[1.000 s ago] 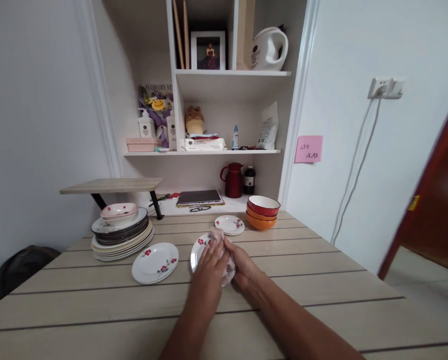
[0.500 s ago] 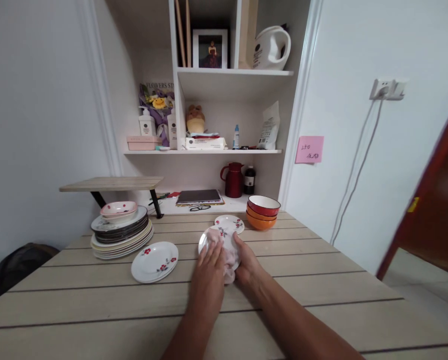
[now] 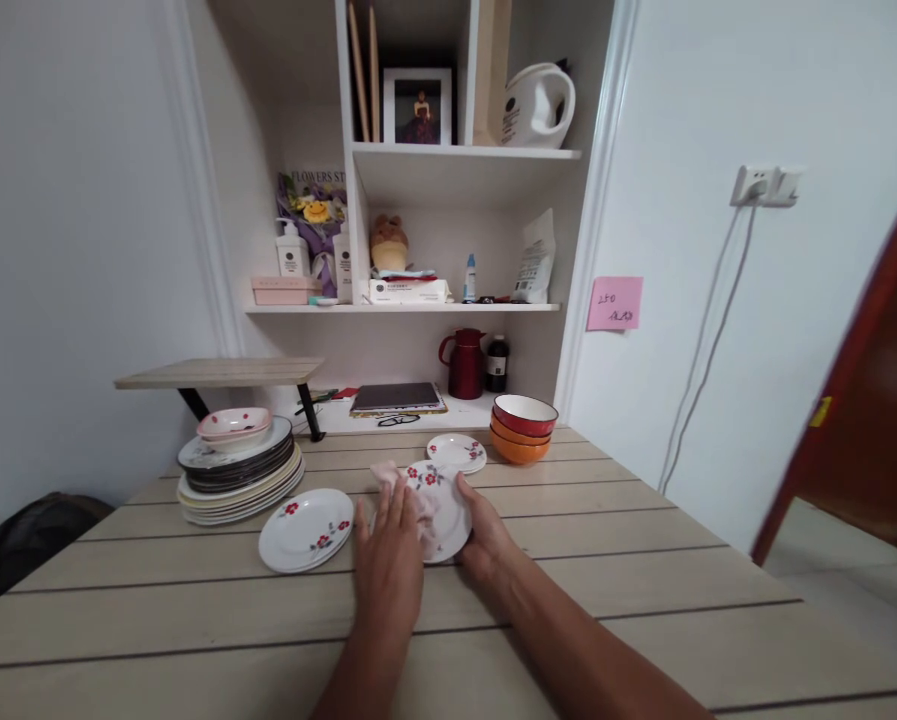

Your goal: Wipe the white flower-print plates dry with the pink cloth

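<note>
My right hand (image 3: 487, 535) grips the right edge of a small white plate (image 3: 449, 515) with red flowers, tilted a little above the table. My left hand (image 3: 389, 545) presses a pale pink cloth (image 3: 425, 515) against the left side of that plate, its fingers long and close together over the cloth. Part of the cloth bunches out past the fingertips. Left of my hands lie stacked flowered plates (image 3: 305, 530). Behind the held plate sit more small flowered plates (image 3: 455, 450), beside a stack of red and orange bowls (image 3: 521, 430).
A tall pile of larger plates (image 3: 242, 480), topped by a pink-rimmed bowl (image 3: 234, 425), stands at the left near a raised wooden shelf (image 3: 219, 373). Along the back are glasses (image 3: 398, 420), a laptop-like dark slab (image 3: 398, 396), a red jug (image 3: 465, 365) and a dark bottle (image 3: 497, 365).
My left hand and the cloth have slid left across the plate, baring more of its flowered face. My right hand has shifted slightly left, still holding the plate. The view has tilted slightly.
</note>
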Demonstrator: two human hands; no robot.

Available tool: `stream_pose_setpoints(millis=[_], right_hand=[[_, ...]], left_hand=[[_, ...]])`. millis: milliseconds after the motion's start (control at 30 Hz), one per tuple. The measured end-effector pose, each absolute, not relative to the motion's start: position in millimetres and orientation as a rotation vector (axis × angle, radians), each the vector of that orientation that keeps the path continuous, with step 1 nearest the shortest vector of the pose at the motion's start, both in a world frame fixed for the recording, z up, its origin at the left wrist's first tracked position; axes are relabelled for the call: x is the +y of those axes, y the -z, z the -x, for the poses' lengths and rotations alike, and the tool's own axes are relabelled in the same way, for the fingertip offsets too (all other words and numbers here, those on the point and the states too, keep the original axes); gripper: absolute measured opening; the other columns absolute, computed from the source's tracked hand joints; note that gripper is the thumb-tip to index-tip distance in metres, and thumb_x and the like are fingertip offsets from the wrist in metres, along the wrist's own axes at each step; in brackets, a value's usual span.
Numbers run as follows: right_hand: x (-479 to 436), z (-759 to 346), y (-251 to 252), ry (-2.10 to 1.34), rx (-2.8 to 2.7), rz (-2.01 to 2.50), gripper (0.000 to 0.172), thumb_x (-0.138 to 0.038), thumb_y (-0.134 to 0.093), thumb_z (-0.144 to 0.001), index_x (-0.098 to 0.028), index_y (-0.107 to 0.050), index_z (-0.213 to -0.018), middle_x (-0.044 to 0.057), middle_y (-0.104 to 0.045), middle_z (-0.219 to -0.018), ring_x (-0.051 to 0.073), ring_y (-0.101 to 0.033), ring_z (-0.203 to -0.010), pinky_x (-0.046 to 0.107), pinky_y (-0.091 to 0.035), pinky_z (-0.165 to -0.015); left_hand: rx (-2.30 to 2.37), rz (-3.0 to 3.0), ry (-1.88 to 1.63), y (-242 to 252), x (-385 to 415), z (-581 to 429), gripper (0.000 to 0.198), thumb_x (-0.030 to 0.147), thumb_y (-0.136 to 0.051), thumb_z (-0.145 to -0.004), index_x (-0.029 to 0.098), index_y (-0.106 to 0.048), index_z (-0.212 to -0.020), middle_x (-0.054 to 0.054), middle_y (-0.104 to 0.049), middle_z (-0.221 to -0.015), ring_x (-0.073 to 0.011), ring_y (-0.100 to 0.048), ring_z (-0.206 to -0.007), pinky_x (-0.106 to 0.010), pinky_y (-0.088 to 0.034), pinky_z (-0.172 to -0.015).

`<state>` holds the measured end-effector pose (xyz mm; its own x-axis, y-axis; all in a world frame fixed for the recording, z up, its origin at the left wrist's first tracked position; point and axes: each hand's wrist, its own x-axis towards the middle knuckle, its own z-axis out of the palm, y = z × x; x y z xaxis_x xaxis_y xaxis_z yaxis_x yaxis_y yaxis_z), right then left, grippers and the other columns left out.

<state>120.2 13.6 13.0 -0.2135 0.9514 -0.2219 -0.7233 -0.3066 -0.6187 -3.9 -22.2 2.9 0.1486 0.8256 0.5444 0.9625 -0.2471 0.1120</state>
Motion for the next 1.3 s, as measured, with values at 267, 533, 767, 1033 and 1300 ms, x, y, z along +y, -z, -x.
stream_pose_setpoints(millis=[267, 533, 767, 1033, 1300], right_hand=[[12, -125, -15, -1.861, -0.412, 0.67, 0.041, -0.049, -0.051, -0.09, -0.012, -0.065, -0.101, 0.01, -0.075, -0.085, 0.021, -0.071, -0.077, 0.033, -0.053, -0.079], [6, -110, -15, -1.861, -0.515, 0.662, 0.043, -0.047, -0.048, -0.092, -0.012, -0.064, -0.111, 0.009, -0.076, -0.087, 0.02, -0.07, -0.073, 0.035, -0.052, -0.083], [8, -120, -17, -1.81, -0.438, 0.63, 0.044, -0.048, -0.045, -0.093, -0.012, -0.063, -0.111, 0.01, -0.075, -0.093, 0.021, -0.071, -0.084, 0.034, -0.053, -0.082], [5, -123, -25, -1.866, -0.392, 0.592, 0.051, -0.051, -0.042, -0.093, -0.009, -0.062, -0.115, 0.013, -0.074, -0.097, 0.022, -0.071, -0.085, 0.034, -0.052, -0.083], [4, -119, -22, -1.821, -0.451, 0.648, 0.044, -0.047, -0.047, -0.093, -0.01, -0.064, -0.111, 0.01, -0.076, -0.092, 0.022, -0.071, -0.081, 0.034, -0.053, -0.081]], left_hand=[[-1.502, 2.416, 0.798, -2, -26, -8, 0.054, 0.005, -0.039, -0.084, 0.021, -0.051, -0.135, -0.005, -0.042, -0.149, -0.0207, -0.032, -0.141, -0.048, -0.025, -0.116], [-1.765, 2.188, 0.839, -9, -21, 4, 0.055, 0.013, -0.039, -0.089, 0.024, -0.04, -0.142, -0.006, -0.037, -0.152, -0.0245, -0.028, -0.143, -0.058, -0.024, -0.113], [-1.65, 2.3, 0.825, -6, -27, -1, 0.049, 0.014, -0.042, -0.089, 0.02, -0.049, -0.136, -0.005, -0.039, -0.15, -0.0232, -0.03, -0.142, -0.049, -0.027, -0.114], [-1.55, 2.464, 0.785, -9, -31, -6, 0.048, 0.013, -0.041, -0.088, 0.019, -0.051, -0.135, -0.004, -0.04, -0.15, -0.0227, -0.03, -0.142, -0.049, -0.027, -0.115], [-1.68, 2.38, 0.88, -7, -28, -2, 0.047, 0.016, -0.044, -0.09, 0.025, -0.049, -0.136, -0.003, -0.041, -0.149, -0.0243, -0.032, -0.141, -0.055, -0.026, -0.114]])
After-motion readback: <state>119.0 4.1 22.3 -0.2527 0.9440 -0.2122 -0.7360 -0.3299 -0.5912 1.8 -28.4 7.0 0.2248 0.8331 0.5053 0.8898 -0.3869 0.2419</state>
